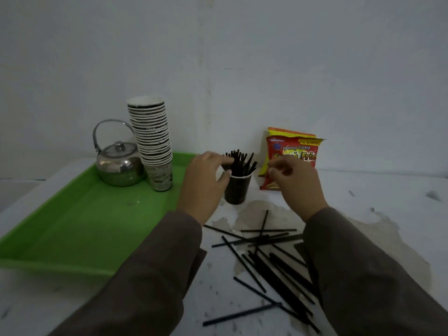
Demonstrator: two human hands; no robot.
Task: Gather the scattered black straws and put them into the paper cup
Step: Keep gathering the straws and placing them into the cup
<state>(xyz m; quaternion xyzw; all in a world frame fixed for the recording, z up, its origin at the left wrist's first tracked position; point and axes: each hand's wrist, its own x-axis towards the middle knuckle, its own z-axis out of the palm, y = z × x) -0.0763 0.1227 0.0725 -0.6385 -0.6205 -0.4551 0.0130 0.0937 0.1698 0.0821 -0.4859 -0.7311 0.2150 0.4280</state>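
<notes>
Snack packet (292, 154) reads "Kentang Goreng"; left hand (206, 180) touches cup's straws (240, 162).

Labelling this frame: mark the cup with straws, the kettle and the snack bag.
cup (236, 190): head view, dark side wall.
kettle (118, 167): head view, shiny body.
snack bag (294, 151): head view, red front.

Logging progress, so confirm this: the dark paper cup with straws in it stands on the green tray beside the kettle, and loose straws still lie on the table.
Wrong in one respect: the head view shows the dark paper cup standing on the white table, just off the green tray, not on it. It does hold straws; the kettle is on the tray, and loose straws still lie on the table.
</notes>
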